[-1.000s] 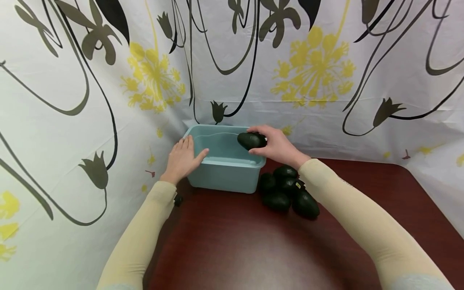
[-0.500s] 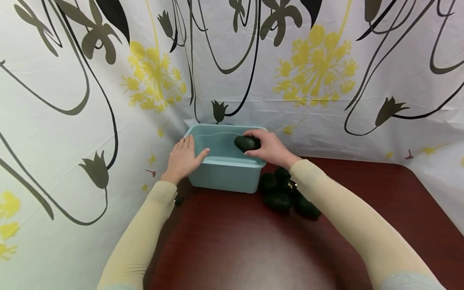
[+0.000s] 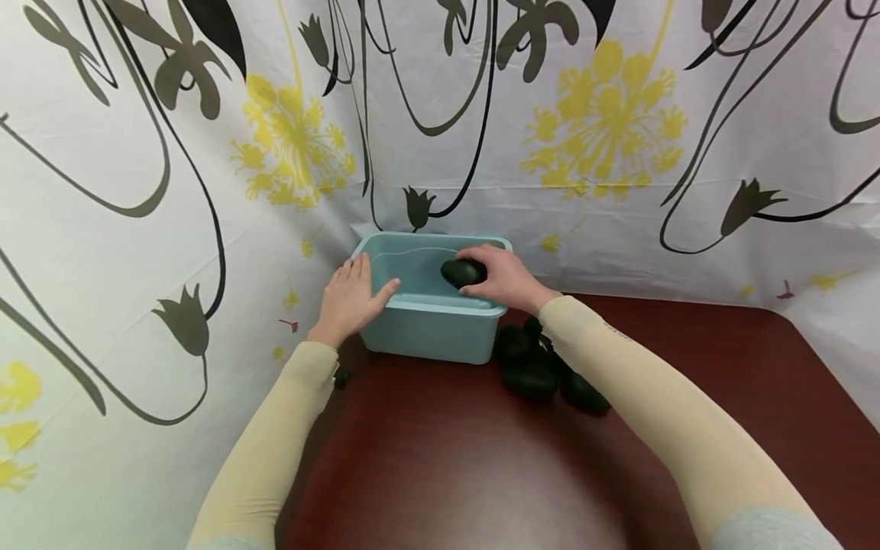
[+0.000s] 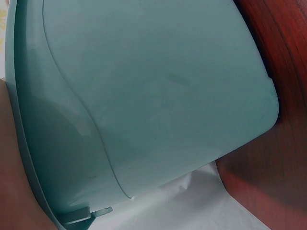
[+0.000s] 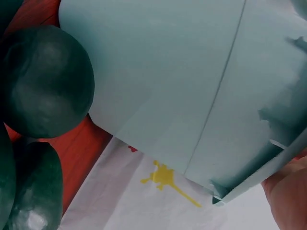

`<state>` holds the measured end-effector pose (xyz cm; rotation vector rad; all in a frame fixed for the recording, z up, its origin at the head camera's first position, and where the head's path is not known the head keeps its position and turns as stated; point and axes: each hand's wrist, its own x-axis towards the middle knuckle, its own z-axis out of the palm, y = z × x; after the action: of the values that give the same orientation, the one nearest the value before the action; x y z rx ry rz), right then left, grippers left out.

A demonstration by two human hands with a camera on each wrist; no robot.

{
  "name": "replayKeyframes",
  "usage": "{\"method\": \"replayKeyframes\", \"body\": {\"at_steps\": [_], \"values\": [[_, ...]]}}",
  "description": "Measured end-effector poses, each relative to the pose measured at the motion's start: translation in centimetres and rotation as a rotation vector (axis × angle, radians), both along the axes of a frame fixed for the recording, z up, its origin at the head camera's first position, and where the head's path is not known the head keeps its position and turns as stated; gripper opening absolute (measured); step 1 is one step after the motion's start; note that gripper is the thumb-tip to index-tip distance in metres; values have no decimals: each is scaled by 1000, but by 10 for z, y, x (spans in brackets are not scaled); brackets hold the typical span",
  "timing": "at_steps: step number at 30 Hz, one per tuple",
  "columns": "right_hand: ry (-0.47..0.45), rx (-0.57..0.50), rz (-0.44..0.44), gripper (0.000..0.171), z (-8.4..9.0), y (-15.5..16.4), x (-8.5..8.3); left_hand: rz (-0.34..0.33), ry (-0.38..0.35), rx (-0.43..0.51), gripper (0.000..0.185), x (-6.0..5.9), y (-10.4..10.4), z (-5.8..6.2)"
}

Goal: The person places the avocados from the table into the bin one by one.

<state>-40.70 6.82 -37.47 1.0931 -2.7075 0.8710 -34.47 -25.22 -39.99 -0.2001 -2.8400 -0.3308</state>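
A light blue plastic bin (image 3: 426, 336) stands at the back of the table against the cloth. My right hand (image 3: 505, 276) grips a dark green avocado (image 3: 462, 273) between thumb and fingers, over the bin's opening at its right end. On the bin's left rim lies my left hand (image 3: 349, 302), fingers straight and thumb spread. A cluster of several avocados (image 3: 529, 378) rests on the table just right of the bin, partly hidden by my right sleeve. In the right wrist view an avocado (image 5: 48, 81) sits close beside the bin's outer wall (image 5: 153, 72).
The dark red wooden table (image 3: 440, 451) spreads out in front of the bin. A white patterned cloth (image 3: 584, 252) hangs behind and along the left side. A small black object (image 3: 341, 377) shows beside my left wrist.
My right hand has moved slightly left and down over the bin, carrying the avocado. The left hand has stayed on the rim.
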Motion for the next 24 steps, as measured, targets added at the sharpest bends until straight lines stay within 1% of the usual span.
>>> {"method": "replayKeyframes", "body": {"at_steps": [4,8,14,18,24], "values": [[0,34,4,62,-2,-1,-3,-7,-2,-2,111,1,2,0],[13,106,29,60,-2,-4,-7,-6,5,2,111,2,2,1],[-39,238,50,60,5,-11,-7,-2,10,0,111,2,0,2],[-53,312,57,59,9,-14,-5,7,5,-3,111,2,-1,2],[-58,329,41,60,7,-13,-3,2,-11,1,112,4,1,2]]}}
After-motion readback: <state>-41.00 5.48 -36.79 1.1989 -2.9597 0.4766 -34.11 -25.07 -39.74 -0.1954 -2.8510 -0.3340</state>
